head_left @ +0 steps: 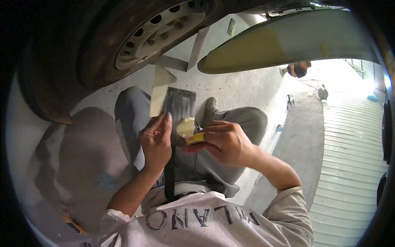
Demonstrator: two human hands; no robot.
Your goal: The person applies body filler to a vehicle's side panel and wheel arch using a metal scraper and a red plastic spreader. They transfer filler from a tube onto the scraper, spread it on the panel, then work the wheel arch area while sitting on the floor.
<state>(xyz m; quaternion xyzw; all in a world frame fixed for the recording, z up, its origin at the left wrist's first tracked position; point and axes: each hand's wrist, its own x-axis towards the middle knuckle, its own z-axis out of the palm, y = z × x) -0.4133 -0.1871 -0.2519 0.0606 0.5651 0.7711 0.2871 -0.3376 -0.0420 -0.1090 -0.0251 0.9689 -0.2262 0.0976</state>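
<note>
A dark, flat board (pixel 180 103) is near the middle of the frame, above the lap of someone seated on or near the floor. A patch of yellowish paste (pixel 186 125) lies toward its lower right. The left hand (pixel 156 138) is closed on the board's lower left edge, thumb on top; a pale strip (pixel 158 99) sticks up beside that thumb, though I cannot tell whether it is gripped or stuck there. The right hand (pixel 228 142) pinches a small yellow tool (pixel 196 138) at the board's lower right corner, by the paste.

The one-sided hold looks to me like the weak point: a hard push from the tool could tip the board. Paste so near the edge could then drop onto the gray trousers (pixel 251 121) or the shoe (pixel 212 107) below. The pale strip, jutting out, might catch or slip if the left fingers loosen.

Farther out, a wheel (pixel 158 35) fills the upper left, and a curved panel with an olive patch (pixel 247 49) spans the upper right; rising carelessly could mean bumping it. Beyond it is another person (pixel 298 70), far off.
</note>
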